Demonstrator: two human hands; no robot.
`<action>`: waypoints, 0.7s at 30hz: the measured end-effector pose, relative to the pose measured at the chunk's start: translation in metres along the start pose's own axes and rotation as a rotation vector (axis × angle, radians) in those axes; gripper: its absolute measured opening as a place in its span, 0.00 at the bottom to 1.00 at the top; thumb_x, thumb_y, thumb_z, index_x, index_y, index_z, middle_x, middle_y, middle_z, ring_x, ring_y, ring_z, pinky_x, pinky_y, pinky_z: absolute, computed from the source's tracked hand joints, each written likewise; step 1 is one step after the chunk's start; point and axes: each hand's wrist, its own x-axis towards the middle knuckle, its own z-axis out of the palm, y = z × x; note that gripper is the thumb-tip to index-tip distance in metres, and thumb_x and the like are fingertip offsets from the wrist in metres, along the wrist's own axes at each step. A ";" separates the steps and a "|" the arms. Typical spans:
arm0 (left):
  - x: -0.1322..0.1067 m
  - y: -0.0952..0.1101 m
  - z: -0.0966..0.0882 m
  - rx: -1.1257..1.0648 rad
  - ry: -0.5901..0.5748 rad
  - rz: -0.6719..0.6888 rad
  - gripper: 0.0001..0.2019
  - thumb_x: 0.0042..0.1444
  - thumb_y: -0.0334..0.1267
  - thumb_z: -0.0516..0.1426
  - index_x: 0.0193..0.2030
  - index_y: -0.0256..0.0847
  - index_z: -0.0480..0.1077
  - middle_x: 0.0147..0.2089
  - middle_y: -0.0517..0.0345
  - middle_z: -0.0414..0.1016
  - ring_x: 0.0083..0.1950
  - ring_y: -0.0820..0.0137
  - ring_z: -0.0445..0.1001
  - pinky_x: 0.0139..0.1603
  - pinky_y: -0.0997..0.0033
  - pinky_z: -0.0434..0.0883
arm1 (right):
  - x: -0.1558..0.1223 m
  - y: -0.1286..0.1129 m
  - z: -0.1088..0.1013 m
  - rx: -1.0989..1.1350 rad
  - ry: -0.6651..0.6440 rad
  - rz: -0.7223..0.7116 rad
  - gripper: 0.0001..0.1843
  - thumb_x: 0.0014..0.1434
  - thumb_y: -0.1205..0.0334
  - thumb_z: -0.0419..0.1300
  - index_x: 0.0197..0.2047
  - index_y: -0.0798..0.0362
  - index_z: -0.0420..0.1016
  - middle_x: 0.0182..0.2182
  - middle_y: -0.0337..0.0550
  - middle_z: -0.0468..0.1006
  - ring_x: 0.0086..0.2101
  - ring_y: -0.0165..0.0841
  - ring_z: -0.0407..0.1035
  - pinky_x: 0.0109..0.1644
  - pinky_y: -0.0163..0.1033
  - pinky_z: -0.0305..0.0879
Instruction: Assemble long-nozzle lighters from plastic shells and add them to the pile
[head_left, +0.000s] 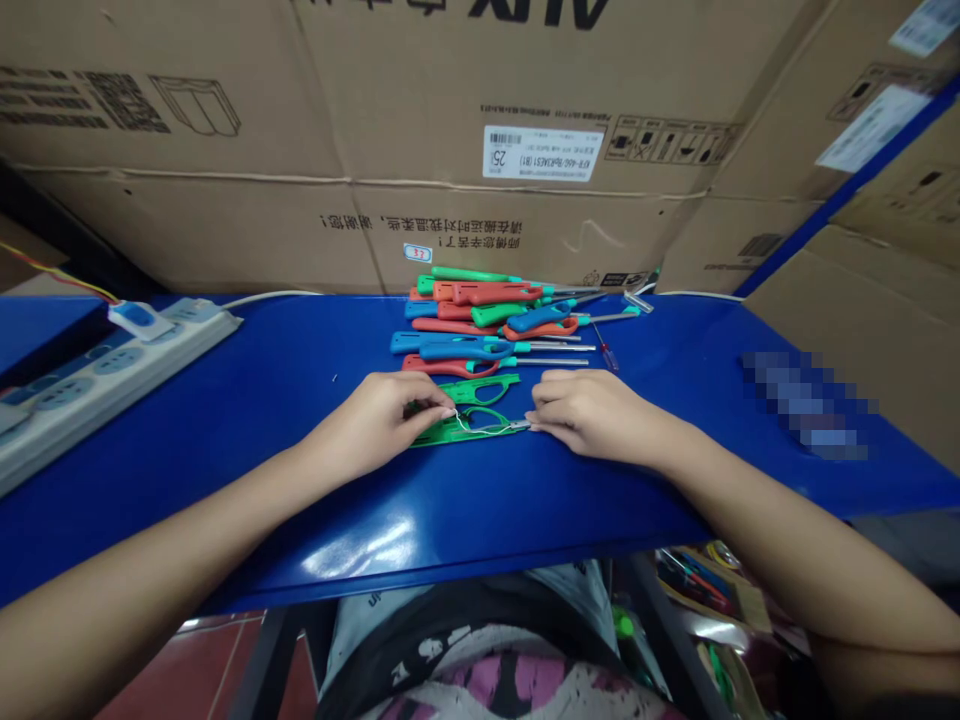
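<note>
My left hand (401,408) is closed in a pinch on one end of a thin white wire (474,431). The wire sags to the right toward a short grey metal rod (519,425), whose end my right hand (589,410) pinches between thumb and fingers. Under the wire lies one green lighter shell half (442,433), its trigger loop facing away from me. A second green shell half (501,383) rests just behind it. Part of both shells is hidden by my left hand, and the rod's right end disappears in my right fingers.
Behind the hands lies a pile of long-nosed lighters (472,348) in red, blue and green. A small screwdriver (609,357) lies to its right. A power strip (112,375) stands at the left, and a large cardboard box (420,110) walls off the back of the blue table (480,520).
</note>
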 end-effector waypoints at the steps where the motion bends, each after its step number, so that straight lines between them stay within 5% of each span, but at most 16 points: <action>1: 0.000 0.001 0.000 -0.005 -0.001 -0.002 0.13 0.63 0.44 0.56 0.39 0.41 0.80 0.40 0.54 0.83 0.40 0.66 0.79 0.41 0.70 0.72 | 0.000 0.001 0.000 0.031 0.013 0.028 0.12 0.67 0.65 0.57 0.32 0.54 0.77 0.31 0.44 0.77 0.34 0.34 0.68 0.35 0.39 0.57; 14: -0.001 0.002 0.005 -0.033 0.024 0.031 0.17 0.63 0.52 0.57 0.38 0.43 0.81 0.39 0.54 0.84 0.39 0.64 0.80 0.40 0.69 0.74 | 0.001 0.020 0.003 0.487 0.064 0.109 0.08 0.64 0.57 0.64 0.39 0.53 0.81 0.36 0.44 0.81 0.38 0.34 0.72 0.46 0.40 0.67; 21: 0.000 0.001 0.007 -0.052 0.021 0.019 0.18 0.62 0.53 0.57 0.37 0.42 0.81 0.38 0.53 0.83 0.37 0.64 0.80 0.38 0.69 0.73 | 0.015 0.016 0.007 0.680 -0.054 0.336 0.06 0.58 0.61 0.68 0.33 0.56 0.79 0.32 0.42 0.80 0.34 0.31 0.72 0.40 0.36 0.66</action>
